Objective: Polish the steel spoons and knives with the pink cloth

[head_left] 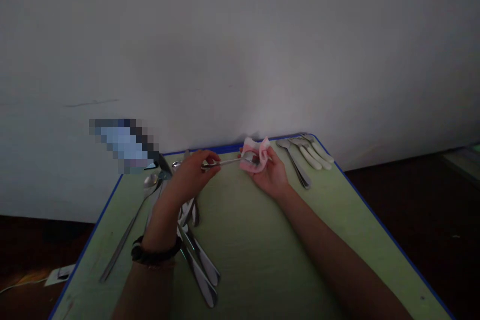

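My left hand (193,172) pinches the handle of a metal spoon (228,162) and holds it level above the green table (247,250). The spoon's bowl sits inside a pink and white cloth (256,154), which my right hand (270,174) grips around it. Both hands hover near the table's far edge, close to the white wall. A dark band is on my left wrist.
Several metal spoons and utensils (195,255) lie on the table's left side, under my left forearm. A long spoon (129,227) lies near the left edge. More cutlery with pale handles (311,155) rests at the far right corner. The table has a blue rim (378,220).
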`<state>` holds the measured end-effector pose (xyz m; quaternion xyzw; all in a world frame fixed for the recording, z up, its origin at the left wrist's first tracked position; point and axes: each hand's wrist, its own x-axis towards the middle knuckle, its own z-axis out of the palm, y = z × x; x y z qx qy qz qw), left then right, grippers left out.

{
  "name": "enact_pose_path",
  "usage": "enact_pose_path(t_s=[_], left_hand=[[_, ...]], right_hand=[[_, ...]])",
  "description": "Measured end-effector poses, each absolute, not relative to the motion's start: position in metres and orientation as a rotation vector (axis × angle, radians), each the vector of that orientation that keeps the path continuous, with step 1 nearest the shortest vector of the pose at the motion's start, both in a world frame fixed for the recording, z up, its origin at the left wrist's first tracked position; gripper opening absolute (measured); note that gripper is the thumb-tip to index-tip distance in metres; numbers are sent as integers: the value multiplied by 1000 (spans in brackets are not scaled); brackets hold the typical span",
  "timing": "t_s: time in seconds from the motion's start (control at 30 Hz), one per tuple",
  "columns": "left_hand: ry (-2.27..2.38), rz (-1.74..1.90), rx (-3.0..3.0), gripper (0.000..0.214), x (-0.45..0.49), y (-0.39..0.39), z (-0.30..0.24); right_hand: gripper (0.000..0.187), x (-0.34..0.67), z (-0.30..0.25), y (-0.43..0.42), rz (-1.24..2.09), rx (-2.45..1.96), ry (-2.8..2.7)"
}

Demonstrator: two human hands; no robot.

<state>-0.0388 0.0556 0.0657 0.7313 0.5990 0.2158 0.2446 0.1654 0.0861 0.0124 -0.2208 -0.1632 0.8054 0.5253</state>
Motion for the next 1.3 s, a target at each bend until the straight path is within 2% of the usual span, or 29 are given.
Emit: enact_pose_path(t_s=[0.1,0.27,0.47,0.63,0.73,0.9,1.1,1.3], left_hand=[[1672,536,2026,28,-42,59,71],[1549,208,2001,31,-34,58,70],[1552,98,1971,35,-27,54,66],[1530,12,1906,35,-35,51,70],[1450,11,1876,35,-36,48,76],[1251,30,1858,33,-25,43,86],[1298,-89,1893,28,-13,42,83],[1321,-146,1901,32,-18,40,87]], right_hand=[[32,165,13,87,1939,-540,-354],[33,164,10,90,1934,-576,-330],[37,163,9,90,1911,-596,-351],[20,163,6,88,1894,-572,-318],[22,160,5,87,1877,-608,-374],[12,154,4,87,1834,-535,-463],[24,156,-4,88,1819,-686,-656],[26,155,-9,84,1693,-812,-746]])
